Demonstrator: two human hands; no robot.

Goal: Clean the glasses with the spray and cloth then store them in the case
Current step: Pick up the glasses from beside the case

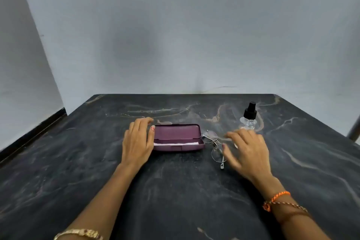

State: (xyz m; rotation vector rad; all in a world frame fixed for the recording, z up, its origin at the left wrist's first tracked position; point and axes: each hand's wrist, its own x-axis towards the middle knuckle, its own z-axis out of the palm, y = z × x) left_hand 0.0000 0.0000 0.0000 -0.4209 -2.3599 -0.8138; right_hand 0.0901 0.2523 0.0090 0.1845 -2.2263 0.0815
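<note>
An open purple glasses case (178, 137) lies mid-table with a pale cloth (169, 144) showing inside its lower half. My left hand (137, 141) rests at the case's left end, thumb touching its edge, fingers apart. Thin wire-rimmed glasses (214, 146) lie on the table just right of the case. My right hand (246, 147) hovers over the glasses' right side with fingers spread, slightly blurred, holding nothing. A clear spray bottle with a black pump top (249, 116) stands upright behind my right hand.
The dark marbled table (175, 191) meets a grey wall at its far edge. A metal pole (355, 130) stands off the right edge. Bracelets circle both wrists.
</note>
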